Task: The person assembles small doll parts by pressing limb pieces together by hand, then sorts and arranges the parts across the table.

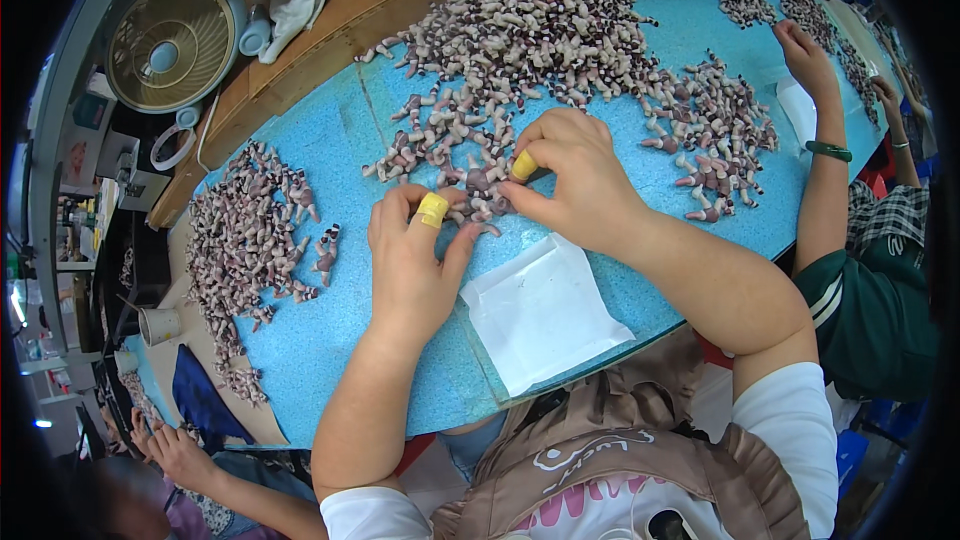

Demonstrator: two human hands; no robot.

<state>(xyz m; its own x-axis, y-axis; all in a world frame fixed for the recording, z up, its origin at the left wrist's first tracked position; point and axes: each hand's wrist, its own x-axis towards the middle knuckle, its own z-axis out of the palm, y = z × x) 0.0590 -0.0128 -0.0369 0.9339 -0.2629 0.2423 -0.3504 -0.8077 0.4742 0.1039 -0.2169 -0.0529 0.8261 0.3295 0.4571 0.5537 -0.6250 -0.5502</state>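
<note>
At the near edge of a large heap (540, 35) of small pale, mauve and dark jointed doll-like pieces, my two hands meet. My left hand (412, 255), with yellow tape round a finger, has thumb and forefinger closed on a small mauve-and-white doll-like piece (484, 206). From the other side my right hand (578, 178) pinches at the same piece, its thumb below and a yellow-taped finger above. My fingertips hide part of it. Just below lies a white paper sheet (540, 310), bent up at its edges.
A second heap (240, 240) lies on the blue tabletop (345, 360) at left; a looser cluster (715, 130) spreads at right. A fan (165, 50) stands behind a wooden ledge (300, 35). Co-workers' hands (800, 50) work at far right, another's (180, 455) at lower left.
</note>
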